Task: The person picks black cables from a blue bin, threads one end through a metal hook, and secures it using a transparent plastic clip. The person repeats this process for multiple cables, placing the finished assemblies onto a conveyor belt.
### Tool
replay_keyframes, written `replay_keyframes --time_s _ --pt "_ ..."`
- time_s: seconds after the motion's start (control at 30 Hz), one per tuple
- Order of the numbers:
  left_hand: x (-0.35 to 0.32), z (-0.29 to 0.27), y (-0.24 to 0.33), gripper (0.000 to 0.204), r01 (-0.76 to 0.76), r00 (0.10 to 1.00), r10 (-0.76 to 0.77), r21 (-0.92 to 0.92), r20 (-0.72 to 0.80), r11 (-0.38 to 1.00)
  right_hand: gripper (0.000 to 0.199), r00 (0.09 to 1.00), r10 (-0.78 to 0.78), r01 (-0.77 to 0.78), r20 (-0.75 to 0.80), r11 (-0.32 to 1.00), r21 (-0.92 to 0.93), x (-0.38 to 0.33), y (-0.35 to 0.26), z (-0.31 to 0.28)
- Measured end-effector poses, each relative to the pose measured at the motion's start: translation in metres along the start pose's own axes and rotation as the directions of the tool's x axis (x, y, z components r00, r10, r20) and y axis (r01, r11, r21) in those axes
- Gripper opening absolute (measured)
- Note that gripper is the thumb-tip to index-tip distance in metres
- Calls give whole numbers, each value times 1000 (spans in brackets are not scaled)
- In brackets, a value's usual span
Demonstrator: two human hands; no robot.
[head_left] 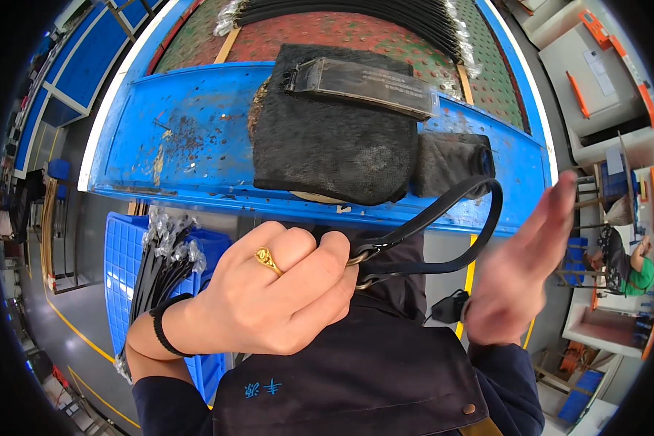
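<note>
Left hand (269, 294), with one gold ring and one black wristband, closed tight around the buckle end of one black belt (443, 218), its loop curving up over the front edge of the blue workbench (189, 145). Right hand (519, 272) blurred, fingers spread flat, just beside the loop, holding nothing. Two dark cloth pads (327, 138) on the bench, one flat clear packet (363, 83) on the bigger; one blue crate (127, 254) of wrapped belts below left.

The left hand (269, 291) is gripping a looped black strap (443, 225) by its brass rings below the blue counter's (189, 138) near edge, while the blurred right hand (519, 272) is hovering open just beside the loop.
</note>
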State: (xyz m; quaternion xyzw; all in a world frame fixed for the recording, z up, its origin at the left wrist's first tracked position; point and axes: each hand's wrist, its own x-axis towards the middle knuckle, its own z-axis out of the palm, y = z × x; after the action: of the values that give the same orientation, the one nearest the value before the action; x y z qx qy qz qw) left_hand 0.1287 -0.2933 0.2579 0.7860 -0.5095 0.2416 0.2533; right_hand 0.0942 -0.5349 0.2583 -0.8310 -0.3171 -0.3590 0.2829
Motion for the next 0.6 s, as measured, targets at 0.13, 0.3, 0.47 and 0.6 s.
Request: replay_keyframes --time_s 0.13,0.3,0.47,0.6 --pt "-8 -4 -7 18 -33 999 33 -4 5 999 40 910 406 -415 -87 889 -194 -10 35 -11" --pt "-10 -4 -12 19 -49 999 50 -52 14 997 35 733 623 -342 273 684 -644 -45 63 -5" --pt "-6 -7 -11 20 -40 996 49 -113 73 993 43 878 374 -342 299 927 -155 -2 22 -13" --pt "-2 -8 -9 19 -58 994 69 -135 80 989 57 870 125 -114 477 992 -52 12 -9 -8"
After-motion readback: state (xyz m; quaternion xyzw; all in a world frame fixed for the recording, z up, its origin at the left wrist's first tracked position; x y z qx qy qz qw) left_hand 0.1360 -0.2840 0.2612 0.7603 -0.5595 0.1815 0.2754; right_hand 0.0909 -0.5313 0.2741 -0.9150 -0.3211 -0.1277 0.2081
